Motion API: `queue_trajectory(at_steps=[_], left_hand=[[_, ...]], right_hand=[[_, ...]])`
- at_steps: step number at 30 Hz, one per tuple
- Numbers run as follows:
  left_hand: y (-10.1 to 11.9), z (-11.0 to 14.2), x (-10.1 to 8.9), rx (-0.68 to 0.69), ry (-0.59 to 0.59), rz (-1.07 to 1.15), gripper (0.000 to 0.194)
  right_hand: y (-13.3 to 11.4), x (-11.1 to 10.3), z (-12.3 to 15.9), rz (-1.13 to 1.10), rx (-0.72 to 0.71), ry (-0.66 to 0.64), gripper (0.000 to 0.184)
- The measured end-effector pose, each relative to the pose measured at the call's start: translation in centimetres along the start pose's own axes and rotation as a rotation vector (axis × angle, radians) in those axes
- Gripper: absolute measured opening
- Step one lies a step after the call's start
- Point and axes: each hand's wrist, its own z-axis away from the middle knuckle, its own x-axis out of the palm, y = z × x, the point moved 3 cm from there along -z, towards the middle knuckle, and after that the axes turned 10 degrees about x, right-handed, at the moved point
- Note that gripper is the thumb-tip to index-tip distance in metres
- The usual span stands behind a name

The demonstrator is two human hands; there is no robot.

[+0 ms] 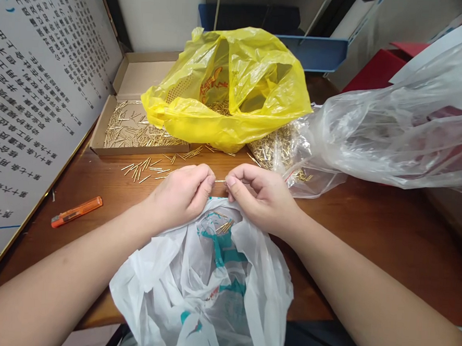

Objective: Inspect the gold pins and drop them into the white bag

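My left hand (pixel 185 193) is closed, thumb pressed against the bent fingers. Facing it, my right hand (pixel 261 195) pinches with thumb and forefinger. A thin gold metal pin (pixel 220 181) spans the small gap between both sets of fingertips; its ends are hidden in the grips. Just below the hands, a white plastic bag (pixel 193 275) with teal print hangs open over the table's front edge. Several gold pins (pixel 224 226) lie inside its mouth. Beyond my left hand, loose gold pins (pixel 139 170) are scattered on the wooden table (pixel 353 222).
A shallow cardboard box (pixel 138 150) of pins stands at the back left. Beside it sits an open yellow plastic bag (pixel 203 121) containing pins. A clear plastic bag (pixel 378 135) with pins sprawls rightward. An orange utility knife (pixel 78 211) lies left, near a printed board (pixel 44 93).
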Motion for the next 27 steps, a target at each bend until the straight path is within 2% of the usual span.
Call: queue_trajectory(at_steps=[7,20,27], left_hand=[[-0.09,-0.05,-0.05,-0.023,-0.007,-0.011,0.021],[-0.14,0.09,0.11,0.059,0.039,0.002,0.020],[-0.09,0.06,-0.04,0.049,0.041,0.003,0.020]], right_hand=[[0.01,-0.16,-0.02,-0.022,-0.018,0.010,0.022],[-0.04,-0.08,-0.07,-0.012,-0.044,0.027,0.023],[0.07,-0.02,-0.06,0.000,-0.041,0.024,0.024]])
